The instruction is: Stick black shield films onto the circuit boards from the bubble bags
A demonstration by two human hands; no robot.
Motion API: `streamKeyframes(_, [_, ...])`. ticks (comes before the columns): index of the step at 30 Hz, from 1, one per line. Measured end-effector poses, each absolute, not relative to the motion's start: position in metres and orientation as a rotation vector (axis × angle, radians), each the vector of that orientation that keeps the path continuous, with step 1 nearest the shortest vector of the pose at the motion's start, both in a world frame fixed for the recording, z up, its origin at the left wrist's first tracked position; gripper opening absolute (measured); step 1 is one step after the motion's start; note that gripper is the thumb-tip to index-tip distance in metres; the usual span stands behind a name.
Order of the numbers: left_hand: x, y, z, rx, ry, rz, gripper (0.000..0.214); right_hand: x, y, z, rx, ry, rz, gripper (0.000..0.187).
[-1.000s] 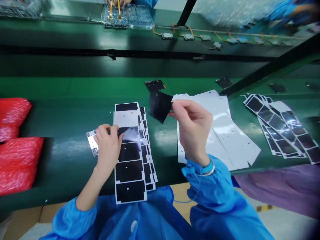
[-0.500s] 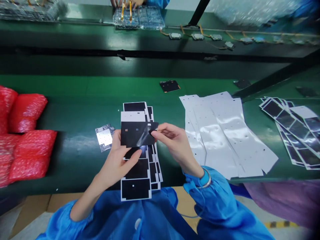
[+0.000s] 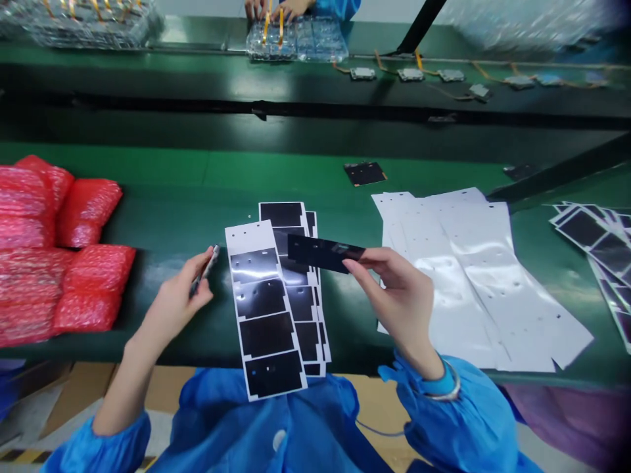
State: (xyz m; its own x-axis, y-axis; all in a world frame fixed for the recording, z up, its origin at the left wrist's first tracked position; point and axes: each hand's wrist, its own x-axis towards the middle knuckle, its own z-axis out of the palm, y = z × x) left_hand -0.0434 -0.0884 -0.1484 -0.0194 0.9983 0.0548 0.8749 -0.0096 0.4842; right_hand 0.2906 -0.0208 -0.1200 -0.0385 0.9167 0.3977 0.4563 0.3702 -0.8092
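Note:
My right hand [image 3: 394,289] pinches one end of a black adhesive sheet [image 3: 318,253] with small cutouts, raised above the sticker sheets. Between the fingers and thumb of my left hand [image 3: 180,289] is a circuit board [image 3: 210,266], tilted so that mostly its thin edge shows. A white backing sheet [image 3: 269,335] with black stickers lies between my hands, its front end over the table edge. More sticker sheets [image 3: 308,302] are stacked partly beneath it.
Red bubble-wrapped packs [image 3: 93,282] are piled at the left. White backing sheets [image 3: 444,282] lie at the right, with more sticker sheets [image 3: 596,246] beyond. A black-covered board [image 3: 365,173] sits farther back. On the rear shelf, another person's hands [image 3: 280,9] touch clear trays [image 3: 320,41].
My left hand has moved left and picked up the circuit board from the table. The black sheet has shifted right in my right hand, away from the backing sheet.

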Motion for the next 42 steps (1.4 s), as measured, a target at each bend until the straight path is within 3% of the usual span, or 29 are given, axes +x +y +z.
streamKeyframes(4, [-0.073, -0.089, -0.154, 1.956, 2.279, 0.802, 0.045, 0.29, -0.023, -0.121, -1.262, -1.587, 0.665, 0.007])
streamKeyframes(12, [-0.069, -0.096, -0.178, 1.947, 2.397, 0.765, 0.083, 0.282, -0.024, -0.111, -1.311, -1.45, 0.907, 0.015])
streamKeyframes(18, [-0.035, -0.101, -0.137, 2.092, 2.009, 1.056, 0.084, 0.273, -0.029, -0.096, -1.146, -1.402, 1.157, 0.016])
streamKeyframes(24, [0.004, -0.092, -0.093, 2.18, 1.354, 1.312, 0.098, 0.249, -0.038, -0.068, -0.91, -1.495, 1.263, 0.017])
streamKeyframes(32, [0.004, -0.084, -0.076, 2.121, 1.271, 1.24, 0.107, 0.245, -0.032, -0.058, -0.915, -1.615, 1.163, 0.016])
streamKeyframes(42, [0.003, -0.08, -0.074, 2.034, 1.147, 1.196, 0.108, 0.255, -0.032, -0.054, -1.02, -1.586, 1.264, 0.019])
